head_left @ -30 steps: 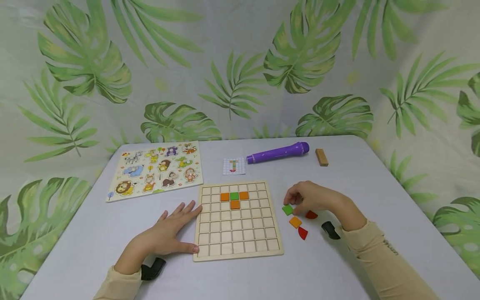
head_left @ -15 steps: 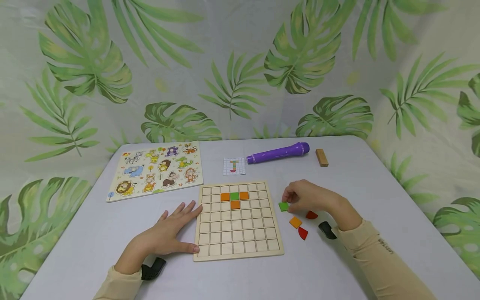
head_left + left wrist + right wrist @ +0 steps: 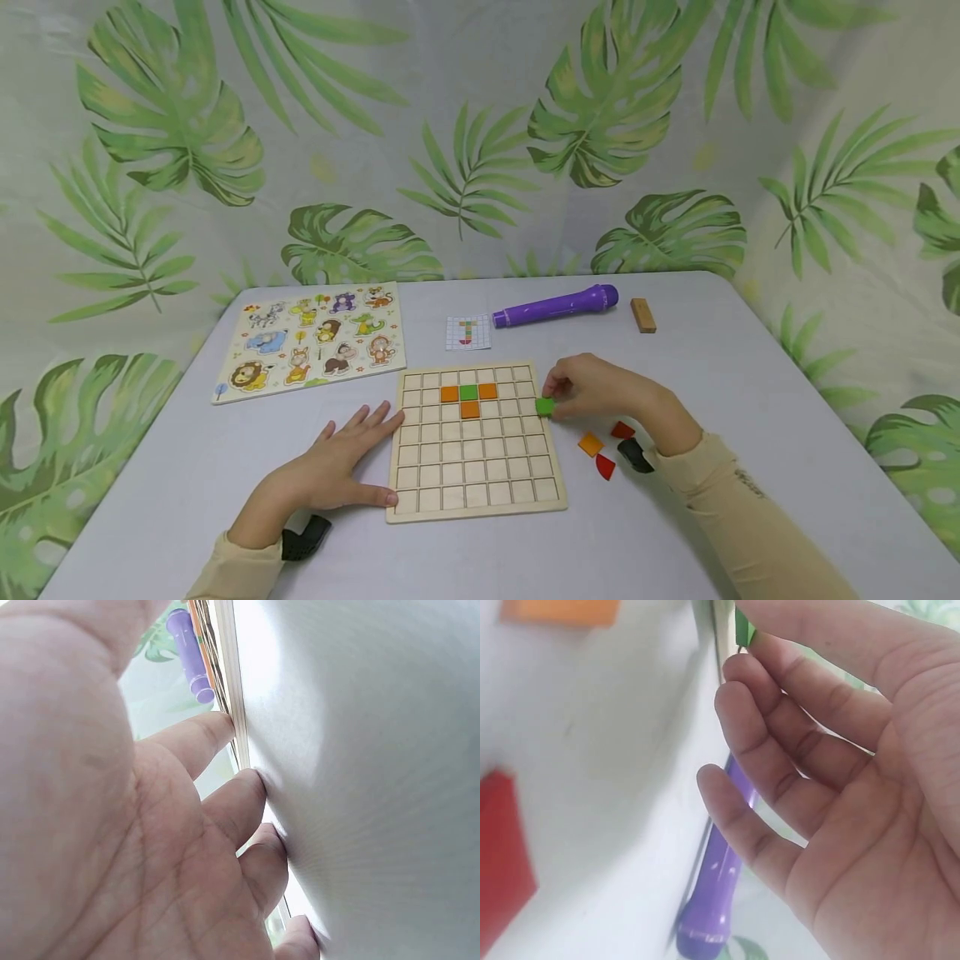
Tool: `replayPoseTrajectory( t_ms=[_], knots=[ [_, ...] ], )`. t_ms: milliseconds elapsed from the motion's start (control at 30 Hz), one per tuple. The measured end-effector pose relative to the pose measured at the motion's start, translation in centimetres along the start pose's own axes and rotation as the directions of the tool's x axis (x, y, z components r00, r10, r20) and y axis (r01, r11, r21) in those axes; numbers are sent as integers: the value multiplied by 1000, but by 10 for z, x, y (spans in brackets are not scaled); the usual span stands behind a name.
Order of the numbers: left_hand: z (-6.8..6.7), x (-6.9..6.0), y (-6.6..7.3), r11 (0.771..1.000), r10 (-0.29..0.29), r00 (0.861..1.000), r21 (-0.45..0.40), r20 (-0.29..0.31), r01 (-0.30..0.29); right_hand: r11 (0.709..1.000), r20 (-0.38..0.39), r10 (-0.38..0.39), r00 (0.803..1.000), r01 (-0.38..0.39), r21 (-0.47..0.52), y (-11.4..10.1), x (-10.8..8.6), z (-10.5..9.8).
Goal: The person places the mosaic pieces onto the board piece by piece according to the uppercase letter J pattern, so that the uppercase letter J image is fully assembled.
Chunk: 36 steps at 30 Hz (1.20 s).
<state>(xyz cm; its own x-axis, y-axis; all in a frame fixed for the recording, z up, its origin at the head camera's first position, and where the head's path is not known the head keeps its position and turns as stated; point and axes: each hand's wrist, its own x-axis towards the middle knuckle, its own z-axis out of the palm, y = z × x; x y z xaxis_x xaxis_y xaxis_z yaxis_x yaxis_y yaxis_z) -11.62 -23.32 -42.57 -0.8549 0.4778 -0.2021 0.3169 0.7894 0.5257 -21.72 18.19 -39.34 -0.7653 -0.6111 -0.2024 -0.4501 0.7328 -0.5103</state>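
Note:
Between thumb and fingertips my right hand (image 3: 596, 387) pinches a green square tile (image 3: 544, 407) at the right edge of the wooden grid board (image 3: 450, 475). The same tile (image 3: 742, 628) shows at the top of the right wrist view. Spread out on the left, my left hand (image 3: 333, 467) touches the board's left edge with thumb and fingertips. In the board's upper rows lie a green tile (image 3: 468, 392) with an orange tile (image 3: 449, 394) and another orange tile (image 3: 487, 391) beside it, and a third orange tile (image 3: 470, 409) below.
Near the right wrist lie a lighter orange tile (image 3: 590, 444) and two red quarter-round pieces (image 3: 605, 467). Behind the board are a pattern card (image 3: 467, 332), a purple toy microphone (image 3: 555, 307) and a wooden block (image 3: 642, 315). An animal puzzle board (image 3: 315, 342) lies at the back left.
My right hand has carried the green tile leftward from beside the loose pieces to the board's right edge. The left hand has stayed in place.

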Motion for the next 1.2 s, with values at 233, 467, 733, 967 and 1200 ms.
replayPoseTrajectory(
  t_ms=[233, 467, 733, 967, 1200],
  knots=[
    [1, 0, 0, 1000, -1, 1000, -6, 0, 1, 999, -7, -47, 999, 47, -3, -14, 12, 2],
    [1, 0, 0, 1000, 0, 1000, -5, 1, 0, 996, 2, -84, 996, 84, -16, -27, 24, 5],
    [0, -1, -1, 1000, 3, 1000, -3, 0, -3, 992, 22, -126, 992, 126, -13, -40, 33, 11],
    [1, 0, -2, 1000, -1, 1000, 7, 0, 1, 993, 61, -121, 991, 120, 16, -52, 41, 20],
    [1, 0, -1, 1000, -6, 1000, 1, 3, 6, 991, 90, -132, 987, 132, 6, -64, 48, 29]
  ],
)
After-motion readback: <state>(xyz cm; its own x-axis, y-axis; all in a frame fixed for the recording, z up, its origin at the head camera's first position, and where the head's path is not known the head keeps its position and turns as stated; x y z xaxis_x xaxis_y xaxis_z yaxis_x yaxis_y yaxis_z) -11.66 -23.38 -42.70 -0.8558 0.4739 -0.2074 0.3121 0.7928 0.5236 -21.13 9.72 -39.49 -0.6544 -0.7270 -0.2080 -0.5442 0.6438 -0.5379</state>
